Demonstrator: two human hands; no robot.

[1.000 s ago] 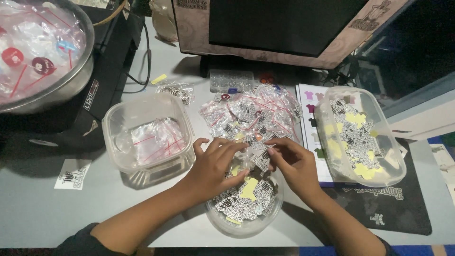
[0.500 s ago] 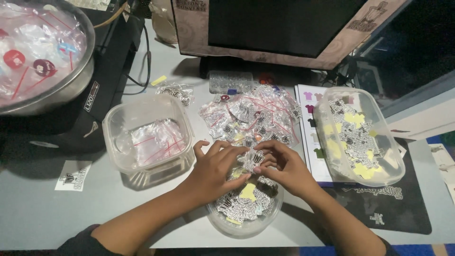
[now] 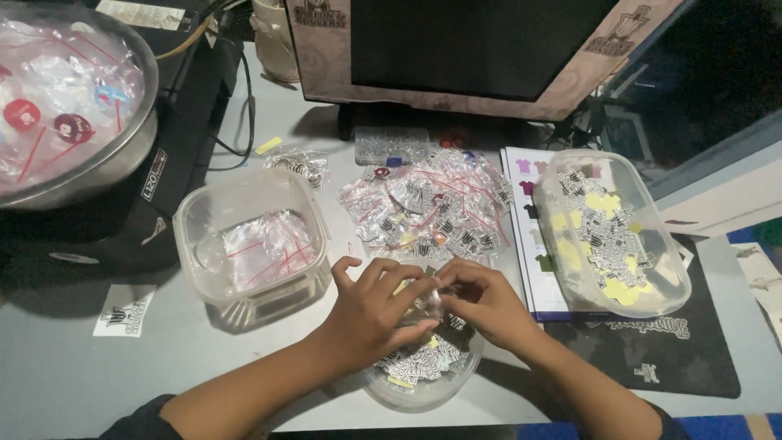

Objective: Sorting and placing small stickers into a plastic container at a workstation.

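Observation:
My left hand (image 3: 371,314) and my right hand (image 3: 481,300) meet above a round clear bowl (image 3: 423,389) filled with small black-and-white and yellow stickers. Both hands pinch a small clear plastic bag (image 3: 428,303) between their fingertips. Just beyond the hands lies a heap of filled small bags with red strips (image 3: 428,204).
A square clear tub (image 3: 248,244) with empty red-strip bags stands left of the hands. An oblong clear tub of stickers (image 3: 611,232) sits at the right on a printed sheet. A monitor (image 3: 481,49) stands behind, a large metal bowl (image 3: 69,106) on a black box at far left.
Both hands have drawn closer together over the round bowl, and the small bag they hold has dropped lower between the fingertips.

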